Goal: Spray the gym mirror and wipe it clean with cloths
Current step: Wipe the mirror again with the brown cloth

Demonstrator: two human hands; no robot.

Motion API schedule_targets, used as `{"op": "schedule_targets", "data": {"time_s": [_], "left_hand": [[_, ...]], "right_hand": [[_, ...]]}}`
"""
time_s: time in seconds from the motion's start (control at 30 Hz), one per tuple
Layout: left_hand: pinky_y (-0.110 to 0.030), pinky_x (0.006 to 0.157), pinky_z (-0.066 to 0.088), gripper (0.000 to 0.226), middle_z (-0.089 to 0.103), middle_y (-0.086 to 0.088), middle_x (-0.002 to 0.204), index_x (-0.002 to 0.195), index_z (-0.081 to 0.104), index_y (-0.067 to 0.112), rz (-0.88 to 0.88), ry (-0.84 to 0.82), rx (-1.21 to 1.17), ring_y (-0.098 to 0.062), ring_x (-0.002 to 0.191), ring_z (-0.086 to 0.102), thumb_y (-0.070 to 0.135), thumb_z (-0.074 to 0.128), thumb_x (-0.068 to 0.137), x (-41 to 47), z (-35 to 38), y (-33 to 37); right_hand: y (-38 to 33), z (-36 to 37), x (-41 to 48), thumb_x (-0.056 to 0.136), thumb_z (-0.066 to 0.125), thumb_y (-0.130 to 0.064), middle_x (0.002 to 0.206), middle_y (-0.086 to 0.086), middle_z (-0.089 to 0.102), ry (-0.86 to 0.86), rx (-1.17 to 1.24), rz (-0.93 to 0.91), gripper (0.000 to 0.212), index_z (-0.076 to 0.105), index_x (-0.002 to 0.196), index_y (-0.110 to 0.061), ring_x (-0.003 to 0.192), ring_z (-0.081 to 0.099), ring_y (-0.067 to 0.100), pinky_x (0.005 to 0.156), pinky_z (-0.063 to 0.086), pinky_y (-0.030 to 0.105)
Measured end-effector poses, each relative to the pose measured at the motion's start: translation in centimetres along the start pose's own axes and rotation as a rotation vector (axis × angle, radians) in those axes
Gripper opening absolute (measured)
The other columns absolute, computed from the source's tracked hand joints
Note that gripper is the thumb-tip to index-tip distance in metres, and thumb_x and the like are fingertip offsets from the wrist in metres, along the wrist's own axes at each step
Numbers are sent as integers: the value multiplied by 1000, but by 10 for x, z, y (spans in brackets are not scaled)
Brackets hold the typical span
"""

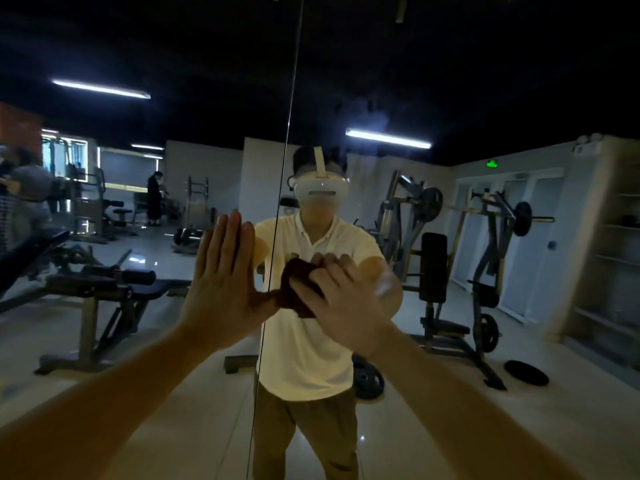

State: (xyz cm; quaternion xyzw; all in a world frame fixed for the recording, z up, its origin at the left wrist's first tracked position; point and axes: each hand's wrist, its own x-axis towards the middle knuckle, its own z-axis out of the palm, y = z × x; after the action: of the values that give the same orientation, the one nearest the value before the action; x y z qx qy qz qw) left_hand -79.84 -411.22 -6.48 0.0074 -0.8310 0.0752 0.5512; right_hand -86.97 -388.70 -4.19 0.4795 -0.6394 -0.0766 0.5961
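A large gym mirror [207,98] fills the view, straight ahead and close. A dark red cloth [298,296] is bunched against the glass near centre, just right of a vertical seam [277,220] between panels. The right hand [343,299] grasps the cloth with curled fingers. The left hand [225,282] is released, fingers straight, and appears laid flat on the glass left of the seam. No spray bottle is visible. To wipe well, spread the cloth flatter and use overlapping strokes across the seam. The bracing palm will likely leave prints, so pass over that spot too. Weight benches [104,289] show in reflection.
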Motion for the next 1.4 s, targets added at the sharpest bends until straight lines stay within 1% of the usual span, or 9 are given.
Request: {"op": "schedule_targets", "data": {"time_s": [0.13, 0.23, 0.4, 0.57, 0.73, 0.93, 1.03, 1.23, 1.4], "left_hand": [[-58, 129, 12, 115, -3, -27, 171, 164, 7, -4, 68, -33, 80, -41, 160, 0, 83, 35, 94, -1, -13, -12], [-60, 125, 23, 93, 28, -29, 165, 158, 34, -4, 147, 72, 33, -44, 155, 25, 70, 34, 102, 18, -34, -19], [-61, 124, 24, 93, 31, -30, 162, 157, 34, -5, 107, 204, 71, -45, 152, 29, 67, 43, 99, 95, -58, -42], [-53, 130, 8, 96, 10, -21, 173, 165, 13, 2, -7, 225, 23, -34, 161, 8, 71, 31, 100, 145, -57, -64], [-55, 130, 7, 101, -3, -20, 174, 165, 3, 2, -7, 201, 78, -32, 162, -5, 76, 21, 99, 150, -40, -66], [-50, 131, 1, 99, -5, -18, 174, 165, 1, 2, 10, 257, 73, -30, 162, -6, 70, 32, 100, 147, -34, -70], [-52, 131, 6, 100, -4, -19, 174, 165, 2, 2, 10, 259, 68, -30, 162, -5, 74, 25, 100, 146, -33, -70], [-54, 130, 8, 100, -3, -21, 173, 164, 5, -1, 43, 263, 20, -32, 162, -4, 74, 23, 101, 144, -37, -70], [-56, 130, 9, 100, -1, -22, 173, 164, 5, -1, 60, 273, -6, -34, 161, -3, 71, 32, 101, 145, -37, -71]], "right_hand": [[90, -34, 53, 87, 75, -28, 120, 18, 58, 34, -131, 135, 53, 60, 137, -13, 109, 57, 37, 93, 50, 51], [147, -61, 106, 89, 67, -23, 129, 23, 52, 117, -192, 426, 56, 53, 143, -13, 116, 53, 41, 99, 43, 51], [130, -52, 131, 90, 65, -23, 135, 18, 46, 274, -139, 755, 55, 54, 144, -18, 121, 44, 34, 103, 36, 43], [43, -14, 50, 85, 74, -28, 121, 10, 40, 118, -28, 369, 59, 49, 138, -19, 110, 47, 31, 93, 54, 50], [87, -32, 56, 84, 69, -32, 114, 13, 51, 24, -171, -11, 55, 58, 136, -16, 107, 49, 31, 97, 45, 47], [203, -77, 171, 93, 64, -23, 129, 18, 49, 241, -306, 765, 55, 53, 146, -17, 115, 49, 37, 98, 43, 49], [180, -68, 194, 95, 57, -22, 130, 16, 50, 370, -244, 943, 48, 58, 143, -17, 115, 51, 35, 99, 43, 46], [57, -20, 132, 84, 67, -28, 124, 12, 47, 196, -16, 586, 53, 55, 134, -19, 111, 47, 28, 93, 52, 49], [41, -25, 70, 77, 78, -29, 119, 8, 45, -43, -172, 61, 69, 49, 138, -19, 111, 46, 26, 101, 46, 45]]}}
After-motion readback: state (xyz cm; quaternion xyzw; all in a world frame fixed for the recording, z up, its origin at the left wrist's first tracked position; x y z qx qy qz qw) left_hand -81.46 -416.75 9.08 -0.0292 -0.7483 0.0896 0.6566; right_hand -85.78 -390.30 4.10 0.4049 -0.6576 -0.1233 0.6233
